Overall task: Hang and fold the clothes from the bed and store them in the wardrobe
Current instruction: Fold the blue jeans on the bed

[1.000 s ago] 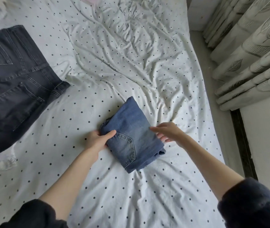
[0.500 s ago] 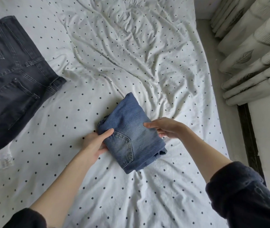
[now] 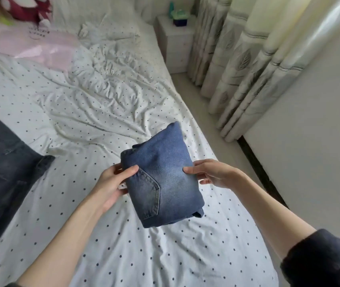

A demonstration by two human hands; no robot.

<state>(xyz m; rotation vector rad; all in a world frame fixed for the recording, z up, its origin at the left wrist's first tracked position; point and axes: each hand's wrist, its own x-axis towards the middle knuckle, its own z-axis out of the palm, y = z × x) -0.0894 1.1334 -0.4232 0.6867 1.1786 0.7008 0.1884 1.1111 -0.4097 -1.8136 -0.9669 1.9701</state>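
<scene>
A pair of blue jeans (image 3: 165, 175), folded into a compact bundle with a back pocket facing up, is held in the air above the bed (image 3: 103, 112). My left hand (image 3: 111, 183) grips its left edge, thumb on top and fingers underneath. My right hand (image 3: 210, 172) grips the right edge the same way. A pair of dark grey jeans (image 3: 1, 166) lies spread flat on the bed at the left.
Pink garments (image 3: 34, 46) and a red spotted item (image 3: 28, 7) lie at the head of the bed. A white nightstand (image 3: 175, 42) stands beyond it. Patterned curtains (image 3: 247, 63) and a white panel (image 3: 314, 141) line the right, with a floor strip (image 3: 202, 108) between.
Both hands closed on the folded blue jeans and lifted the bundle off the sheet. The view tilted up, showing the head of the bed and the nightstand.
</scene>
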